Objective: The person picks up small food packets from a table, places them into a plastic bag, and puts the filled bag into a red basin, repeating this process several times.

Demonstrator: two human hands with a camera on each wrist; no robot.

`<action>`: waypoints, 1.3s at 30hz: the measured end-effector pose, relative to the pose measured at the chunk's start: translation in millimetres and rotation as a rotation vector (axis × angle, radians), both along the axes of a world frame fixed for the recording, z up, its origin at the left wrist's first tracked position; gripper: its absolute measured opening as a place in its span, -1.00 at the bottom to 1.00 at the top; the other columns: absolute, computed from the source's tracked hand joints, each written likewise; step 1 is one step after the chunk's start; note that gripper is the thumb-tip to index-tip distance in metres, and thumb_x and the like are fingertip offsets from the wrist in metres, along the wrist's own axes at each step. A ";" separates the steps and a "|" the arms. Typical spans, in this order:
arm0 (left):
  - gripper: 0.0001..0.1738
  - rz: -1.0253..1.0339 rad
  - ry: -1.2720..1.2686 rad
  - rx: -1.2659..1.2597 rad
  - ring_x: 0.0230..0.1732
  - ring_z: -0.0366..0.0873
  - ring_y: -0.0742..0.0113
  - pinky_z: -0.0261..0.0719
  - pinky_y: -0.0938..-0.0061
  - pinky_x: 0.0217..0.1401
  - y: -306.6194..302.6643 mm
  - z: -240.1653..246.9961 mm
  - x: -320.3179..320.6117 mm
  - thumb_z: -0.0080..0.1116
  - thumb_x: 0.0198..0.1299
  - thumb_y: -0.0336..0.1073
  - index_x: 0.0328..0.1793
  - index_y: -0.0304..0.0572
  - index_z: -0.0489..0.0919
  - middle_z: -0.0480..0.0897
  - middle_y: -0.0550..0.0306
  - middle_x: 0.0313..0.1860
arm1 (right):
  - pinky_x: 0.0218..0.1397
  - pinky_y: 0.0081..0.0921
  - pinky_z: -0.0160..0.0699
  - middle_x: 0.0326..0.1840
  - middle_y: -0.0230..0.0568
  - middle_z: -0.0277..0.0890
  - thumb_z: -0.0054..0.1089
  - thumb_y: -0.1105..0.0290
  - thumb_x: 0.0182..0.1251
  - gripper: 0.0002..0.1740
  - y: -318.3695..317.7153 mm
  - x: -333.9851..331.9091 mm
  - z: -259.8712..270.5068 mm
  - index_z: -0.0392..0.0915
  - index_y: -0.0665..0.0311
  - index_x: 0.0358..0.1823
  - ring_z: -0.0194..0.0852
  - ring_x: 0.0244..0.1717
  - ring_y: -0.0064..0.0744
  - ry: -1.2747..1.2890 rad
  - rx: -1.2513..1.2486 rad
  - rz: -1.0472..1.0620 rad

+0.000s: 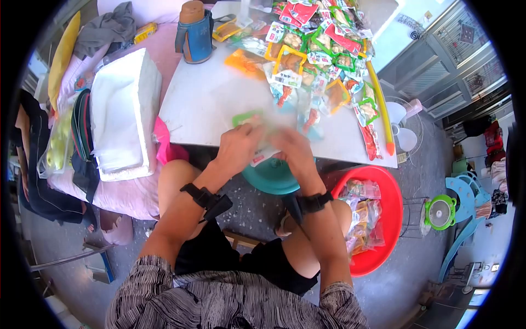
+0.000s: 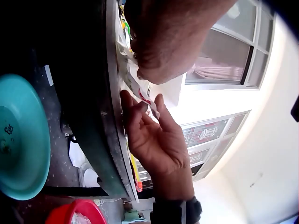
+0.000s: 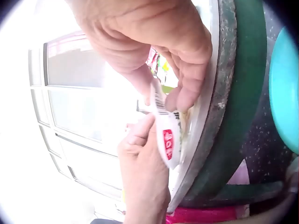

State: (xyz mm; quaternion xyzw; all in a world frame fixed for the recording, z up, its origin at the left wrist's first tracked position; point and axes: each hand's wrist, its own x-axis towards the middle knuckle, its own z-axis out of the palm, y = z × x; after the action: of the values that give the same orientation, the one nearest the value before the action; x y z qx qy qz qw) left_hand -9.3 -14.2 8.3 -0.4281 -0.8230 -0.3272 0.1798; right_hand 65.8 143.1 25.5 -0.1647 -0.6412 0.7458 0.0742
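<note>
A small white food packet (image 3: 169, 144) with a red label and a barcode is between my two hands at the table's front edge. My right hand (image 3: 154, 37) pinches it near the barcode end, thumb on one face and fingers on the other. From the other side my left hand (image 3: 142, 163) grips it, its fingertips against the packet. In the head view the left hand (image 1: 238, 147) and the right hand (image 1: 294, 153) are close together and blurred. Below them stands a teal basin (image 1: 271, 178). Part of the packet is hidden behind the fingers.
A heap of colourful food packets (image 1: 312, 46) covers the back of the white table (image 1: 203, 104). A blue flask (image 1: 195, 35) stands at the back left. A red tub (image 1: 389, 219) with packets is by my right leg. A white foam box (image 1: 123, 115) lies left.
</note>
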 end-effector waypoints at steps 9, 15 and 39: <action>-0.63 -0.005 -0.077 0.073 -0.33 0.55 -0.04 0.53 0.20 -0.35 3.6 -2.2 -2.4 0.17 0.07 -0.42 0.06 -0.27 0.48 0.52 -0.03 -0.34 | -0.60 -0.60 0.55 -0.46 -0.14 0.61 0.23 0.28 0.31 -0.66 -4.0 23.9 9.7 0.52 0.52 -0.22 0.52 -0.63 -0.51 -0.365 0.046 0.048; -0.58 0.025 0.026 -0.045 -0.36 0.56 0.04 0.53 0.24 -0.37 -3.3 9.4 7.6 0.15 -0.01 -0.49 0.06 -0.30 0.53 0.51 0.00 -0.38 | -0.72 -0.62 0.39 -0.59 -0.24 0.54 0.04 0.35 0.38 -0.73 -19.0 5.0 4.0 0.55 0.46 -0.33 0.42 -0.73 -0.58 -0.076 0.214 0.025; -0.24 0.162 -0.087 -0.265 0.41 0.05 -0.54 0.06 -0.30 0.36 -5.5 -7.1 4.6 0.06 0.13 -0.33 0.51 0.18 0.18 0.02 -0.42 0.49 | -0.65 -0.58 0.49 -0.49 -0.12 0.56 -0.08 0.49 0.39 -0.80 -35.3 -29.2 -10.5 0.46 0.51 -0.30 0.47 -0.66 -0.50 -0.046 0.020 -0.117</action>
State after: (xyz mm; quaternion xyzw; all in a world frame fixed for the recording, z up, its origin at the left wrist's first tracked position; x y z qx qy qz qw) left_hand -4.6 -19.7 1.2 -0.3654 -0.8979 -0.2185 0.1117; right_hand 36.6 107.7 14.9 -0.2182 -0.6393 0.7299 0.1044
